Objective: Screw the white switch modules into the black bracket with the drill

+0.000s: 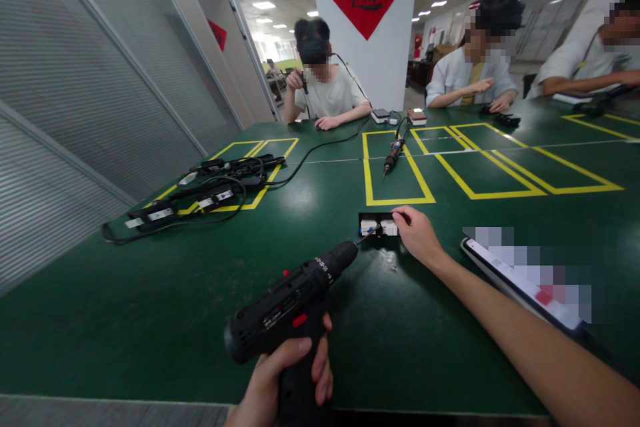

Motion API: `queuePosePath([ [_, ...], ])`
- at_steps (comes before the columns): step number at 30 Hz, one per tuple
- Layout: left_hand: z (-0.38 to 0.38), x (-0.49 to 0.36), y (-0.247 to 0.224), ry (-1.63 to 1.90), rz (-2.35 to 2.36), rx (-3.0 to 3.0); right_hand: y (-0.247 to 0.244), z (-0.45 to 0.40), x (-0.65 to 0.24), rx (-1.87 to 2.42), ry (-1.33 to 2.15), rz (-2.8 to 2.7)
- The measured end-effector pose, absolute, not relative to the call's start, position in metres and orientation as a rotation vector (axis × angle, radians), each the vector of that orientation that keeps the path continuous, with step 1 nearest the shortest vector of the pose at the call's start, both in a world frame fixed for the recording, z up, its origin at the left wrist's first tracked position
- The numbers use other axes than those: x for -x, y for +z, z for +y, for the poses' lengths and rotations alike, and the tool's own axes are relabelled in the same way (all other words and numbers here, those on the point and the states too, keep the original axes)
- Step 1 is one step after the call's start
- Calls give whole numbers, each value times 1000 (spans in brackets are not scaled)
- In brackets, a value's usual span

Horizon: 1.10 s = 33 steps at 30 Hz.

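My left hand (pixel 285 380) grips the handle of a black cordless drill (pixel 290 303) with a red switch. Its bit points up and right, with the tip at a small black and white part (pixel 376 225) lying on the green table (pixel 150 293). My right hand (pixel 417 235) reaches in from the right and its fingers hold that part down at its right end.
A phone (pixel 520 283) lies right of my forearm. Several black units with cables (pixel 200 193) lie at the left. A small electric screwdriver (pixel 393 155) rests inside yellow floor-tape boxes. Three people sit along the far side of the table.
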<state>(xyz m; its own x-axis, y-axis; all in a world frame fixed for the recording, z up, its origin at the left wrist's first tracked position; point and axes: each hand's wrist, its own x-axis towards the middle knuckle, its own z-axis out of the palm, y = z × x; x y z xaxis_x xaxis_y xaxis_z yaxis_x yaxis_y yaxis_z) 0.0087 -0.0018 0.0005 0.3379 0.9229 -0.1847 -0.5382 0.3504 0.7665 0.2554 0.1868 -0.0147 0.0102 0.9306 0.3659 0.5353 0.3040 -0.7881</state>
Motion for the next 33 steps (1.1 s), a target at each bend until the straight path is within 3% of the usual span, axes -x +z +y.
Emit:
queuePosePath([
  [33, -1, -9, 2, 1055, 706, -669, -15, 187, -254, 1357, 519, -1625],
])
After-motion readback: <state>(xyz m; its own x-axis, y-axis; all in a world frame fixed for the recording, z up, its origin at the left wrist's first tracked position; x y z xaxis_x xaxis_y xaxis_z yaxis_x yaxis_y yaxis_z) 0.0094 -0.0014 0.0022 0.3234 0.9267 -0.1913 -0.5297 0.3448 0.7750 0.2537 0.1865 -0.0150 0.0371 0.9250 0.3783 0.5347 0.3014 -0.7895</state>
